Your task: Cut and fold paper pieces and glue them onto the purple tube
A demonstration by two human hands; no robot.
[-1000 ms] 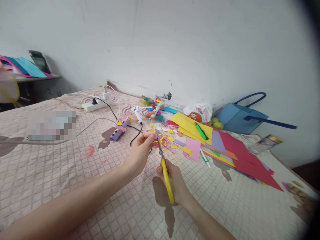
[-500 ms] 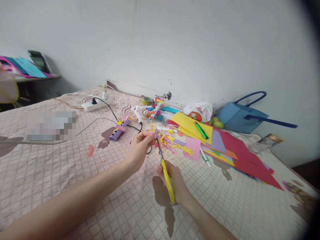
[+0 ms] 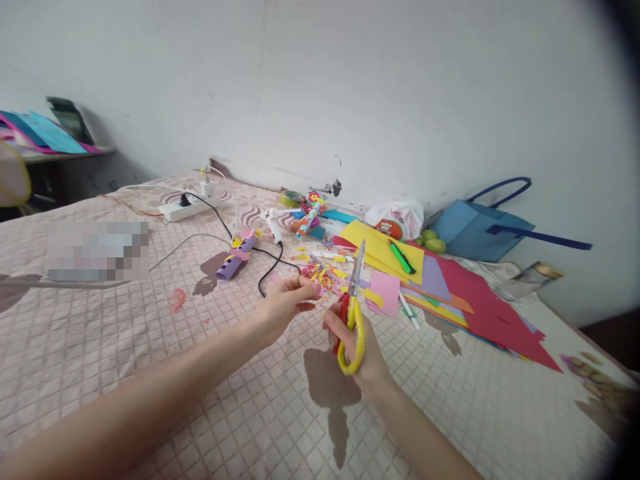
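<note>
Across the quilted bedspread [image 3: 125, 347] everything sits relative to the heap of paper scraps [image 3: 327, 273] just beyond your hands. Right of that heap lies the fan of coloured card sheets [image 3: 465, 293], the yellow sheet [image 3: 373, 250] on top carrying a green marker [image 3: 401, 259]; beyond the sheets a blue bag [image 3: 475, 230] leans at the wall. Left of the heap a black cable [image 3: 267, 267] loops toward you, with a purple paper roll [image 3: 235, 261] just past it and a white power strip [image 3: 187, 208] further back by the wall.

Your right hand [image 3: 357, 340] is curled closed through the yellow-handled scissors [image 3: 353, 313], blades together and pointing up and away over the near edge of the heap. Your left hand [image 3: 283, 307] pinches a small pink paper piece [image 3: 316, 291] between thumb and fingertips [image 3: 306, 288], held just this side of the heap and close beside the scissors.

I'd judge the main risk is how little paper shows past your fingertips — bring the blades back to so small a piece and a slight misjudgement nips skin instead. A loose pinch could also let the piece drop into the heap, where pink scraps would hide it. And the cable lies near your left wrist — a careless sweep could snag it.
</note>
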